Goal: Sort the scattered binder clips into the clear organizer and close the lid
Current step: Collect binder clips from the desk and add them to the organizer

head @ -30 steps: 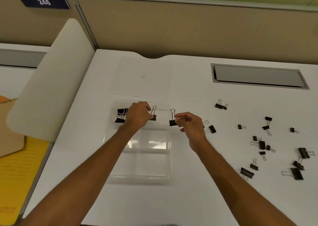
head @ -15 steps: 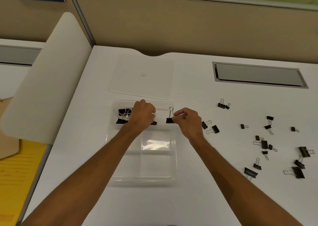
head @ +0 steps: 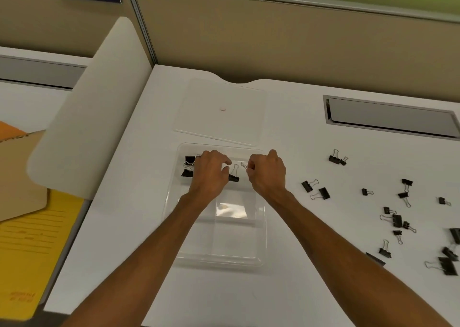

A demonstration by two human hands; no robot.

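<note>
The clear organizer [head: 260, 232] lies open on the white desk, its flat clear lid [head: 221, 112] just behind it. Black binder clips [head: 188, 165] sit in its far-left compartment. My left hand [head: 211, 172] hovers over the far row with loosely curled fingers. Its fingertips are just left of a small clip [head: 234, 177] that stands on the organizer floor. My right hand [head: 267, 175] is over the far-right compartment and pinches the wire handle of another binder clip [head: 244, 165], whose body is hidden. Several loose clips [head: 395, 219] are scattered on the desk to the right.
A white curved divider panel [head: 82, 117] stands to the left of the desk. Past it are a yellow folder [head: 32, 239] and a cardboard box [head: 20, 172]. A grey cable hatch [head: 390, 117] is set into the desk at the back right. A beige partition wall closes off the back.
My right hand carried its clip left from beside the organizer to over the far-right compartment. My left hand lowered its clip into the far row and drew slightly left of it.
</note>
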